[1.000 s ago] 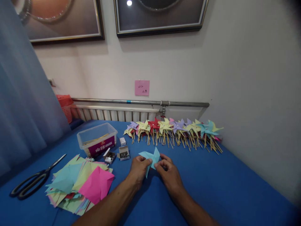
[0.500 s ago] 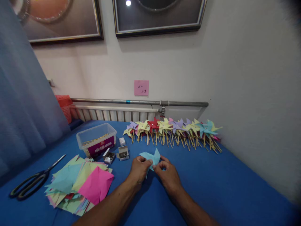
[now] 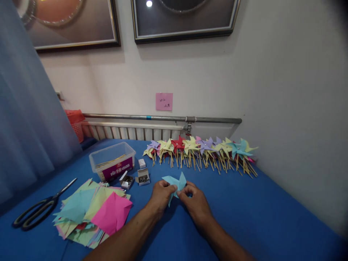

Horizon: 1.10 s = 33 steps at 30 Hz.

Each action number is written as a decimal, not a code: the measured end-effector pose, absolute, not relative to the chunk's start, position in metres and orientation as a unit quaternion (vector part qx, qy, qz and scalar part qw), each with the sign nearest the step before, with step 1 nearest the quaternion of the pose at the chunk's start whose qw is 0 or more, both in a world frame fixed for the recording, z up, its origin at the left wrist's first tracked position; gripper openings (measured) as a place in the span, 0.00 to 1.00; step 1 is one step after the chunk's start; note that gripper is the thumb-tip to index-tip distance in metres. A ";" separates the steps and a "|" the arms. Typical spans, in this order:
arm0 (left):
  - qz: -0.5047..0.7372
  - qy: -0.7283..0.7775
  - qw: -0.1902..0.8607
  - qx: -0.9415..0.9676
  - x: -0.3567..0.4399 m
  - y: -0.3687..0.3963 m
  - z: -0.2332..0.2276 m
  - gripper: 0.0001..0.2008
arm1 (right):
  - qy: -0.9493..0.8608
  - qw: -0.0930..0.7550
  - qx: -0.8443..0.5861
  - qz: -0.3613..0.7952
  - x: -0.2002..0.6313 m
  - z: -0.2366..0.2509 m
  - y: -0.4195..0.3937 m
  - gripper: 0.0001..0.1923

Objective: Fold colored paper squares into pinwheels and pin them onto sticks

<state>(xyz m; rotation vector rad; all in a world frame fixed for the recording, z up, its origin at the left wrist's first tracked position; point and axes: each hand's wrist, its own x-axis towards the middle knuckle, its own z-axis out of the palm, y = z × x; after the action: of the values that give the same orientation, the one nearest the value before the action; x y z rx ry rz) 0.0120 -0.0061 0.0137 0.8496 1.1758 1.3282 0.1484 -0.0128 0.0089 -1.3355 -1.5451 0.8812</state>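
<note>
A light blue paper pinwheel [image 3: 181, 181] is held between my two hands above the blue table, with its folded blades pointing up and to the left. My left hand [image 3: 161, 195] pinches it from the left, the thumb pressing near its middle. From the right, my right hand [image 3: 196, 201] grips the lower right part with thumb and fingers closed. The pinwheel's centre is partly covered by my fingertips, and I cannot make out whether a pin is there. Just left of my left hand stand two small open boxes of metal pins [image 3: 143, 178], [image 3: 126, 181].
Finished pinwheels on sticks [image 3: 201, 146] lie in a row at the back. Left are a stack of cut coloured paper [image 3: 111, 214], scissors [image 3: 45, 206] and a clear plastic tub [image 3: 111, 163] with sticks. A small white box [image 3: 141, 164] stands beside the tub. Behind runs a radiator [image 3: 130, 130].
Almost nothing differs. My right hand's fingers have shifted slightly on the pinwheel, and the whole view has moved by a few pixels.
</note>
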 end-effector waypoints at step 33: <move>0.526 0.473 0.583 0.401 0.010 -0.008 0.012 0.10 | -0.533 0.468 -0.456 0.539 0.152 0.000 -0.001 0.18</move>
<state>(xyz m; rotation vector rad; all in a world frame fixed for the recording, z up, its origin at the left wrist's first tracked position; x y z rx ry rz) 0.0099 -0.0084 0.0115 0.9358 1.1040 1.2271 0.1515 -0.0009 0.0003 -1.1178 -1.3067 1.3212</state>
